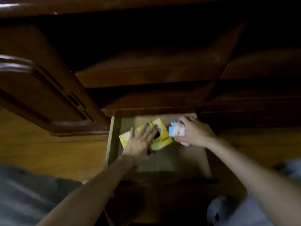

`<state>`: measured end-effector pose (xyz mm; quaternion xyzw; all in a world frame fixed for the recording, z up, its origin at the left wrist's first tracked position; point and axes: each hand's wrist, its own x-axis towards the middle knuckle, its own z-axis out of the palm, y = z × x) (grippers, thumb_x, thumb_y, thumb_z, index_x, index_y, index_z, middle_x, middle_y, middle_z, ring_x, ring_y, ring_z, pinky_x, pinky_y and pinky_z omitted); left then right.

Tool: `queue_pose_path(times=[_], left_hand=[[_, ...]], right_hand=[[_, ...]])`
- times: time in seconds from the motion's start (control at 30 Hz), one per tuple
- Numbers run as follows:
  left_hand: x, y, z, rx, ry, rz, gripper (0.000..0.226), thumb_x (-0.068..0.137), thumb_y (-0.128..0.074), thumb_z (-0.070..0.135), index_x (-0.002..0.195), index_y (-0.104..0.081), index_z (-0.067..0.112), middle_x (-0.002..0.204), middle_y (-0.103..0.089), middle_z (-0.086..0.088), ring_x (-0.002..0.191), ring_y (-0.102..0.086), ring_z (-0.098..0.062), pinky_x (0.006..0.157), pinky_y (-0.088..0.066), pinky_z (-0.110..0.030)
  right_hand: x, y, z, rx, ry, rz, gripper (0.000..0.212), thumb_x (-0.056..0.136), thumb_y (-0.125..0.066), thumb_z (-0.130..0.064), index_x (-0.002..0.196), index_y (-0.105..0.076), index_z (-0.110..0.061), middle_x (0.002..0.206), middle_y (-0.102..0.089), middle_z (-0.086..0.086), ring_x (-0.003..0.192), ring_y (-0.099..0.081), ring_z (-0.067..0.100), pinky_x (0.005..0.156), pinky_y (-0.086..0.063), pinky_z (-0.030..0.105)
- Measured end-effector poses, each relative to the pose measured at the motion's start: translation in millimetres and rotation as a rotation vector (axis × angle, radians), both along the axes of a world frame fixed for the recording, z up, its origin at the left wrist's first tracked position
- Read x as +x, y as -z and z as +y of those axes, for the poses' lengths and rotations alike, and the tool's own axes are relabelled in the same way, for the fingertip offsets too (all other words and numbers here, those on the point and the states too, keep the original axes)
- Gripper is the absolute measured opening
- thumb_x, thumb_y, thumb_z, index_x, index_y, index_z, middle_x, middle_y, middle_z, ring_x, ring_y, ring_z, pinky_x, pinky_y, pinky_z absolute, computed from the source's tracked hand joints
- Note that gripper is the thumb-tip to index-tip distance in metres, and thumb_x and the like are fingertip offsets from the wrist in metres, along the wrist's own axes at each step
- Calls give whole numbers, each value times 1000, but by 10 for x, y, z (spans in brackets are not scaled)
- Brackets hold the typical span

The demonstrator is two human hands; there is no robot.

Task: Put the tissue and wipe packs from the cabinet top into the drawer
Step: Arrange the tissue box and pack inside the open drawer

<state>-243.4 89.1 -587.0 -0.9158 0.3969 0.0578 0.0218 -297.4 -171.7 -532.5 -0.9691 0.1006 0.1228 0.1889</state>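
The bottom drawer (114, 136) of a dark wooden cabinet stands pulled out, pale inside. Yellow tissue packs (162, 136) lie in its back left part, overlapping. My left hand (141, 141) lies flat on them with fingers spread and straight. At the drawer's back right, my right hand (193, 131) grips a blue and white wipe pack (176, 131), holding it just inside the drawer beside the yellow packs. The picture is blurred, so I cannot tell how many yellow packs there are.
Above the open drawer, two more drawer fronts (146, 75) jut out. A cabinet door (40, 88) stands at the left. Wooden floor (48, 152) lies on both sides, with a grey rug (29, 193) at the lower left. The drawer's front half is bare.
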Motion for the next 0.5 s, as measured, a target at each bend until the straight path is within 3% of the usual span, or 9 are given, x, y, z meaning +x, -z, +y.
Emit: queue_pose_path(times=[0.03,0.13,0.23,0.33,0.5], left_hand=[[-99,-102,49,27,-18,14,104,82,-52,71,160,1,28,168,4,10,154,8,-19,115,-15,-70],[-242,-454,264,18,-56,10,99,83,-46,75,159,-5,28,168,3,12,155,6,-20,115,-9,-68],[-208,-641,362,51,-61,21,99,82,-45,77,159,-6,30,168,2,11,154,7,-19,116,-7,-66],[-303,-587,429,55,-140,83,99,81,-50,77,159,-11,29,168,-4,9,155,1,-21,117,-12,-65],[-210,-381,422,-27,-246,107,89,77,-58,70,151,-31,30,165,-18,8,153,-12,-22,115,-17,-65]], right_hand=[[-66,-92,56,-52,-4,3,70,65,-73,-65,121,-45,-34,128,-51,-2,115,-55,25,75,-39,34],[-189,-391,271,53,35,38,75,66,-77,-65,126,-47,-31,127,-51,0,113,-56,26,78,-42,34],[-230,-478,427,15,-80,86,73,64,-73,-68,123,-48,-33,123,-53,-3,107,-54,21,81,-45,35],[-300,-550,519,-77,-185,115,74,66,-72,-68,126,-45,-34,121,-51,-4,108,-53,21,84,-48,38],[-272,-587,698,-62,-214,119,72,67,-71,-69,126,-45,-36,120,-49,-8,104,-53,15,83,-52,38]])
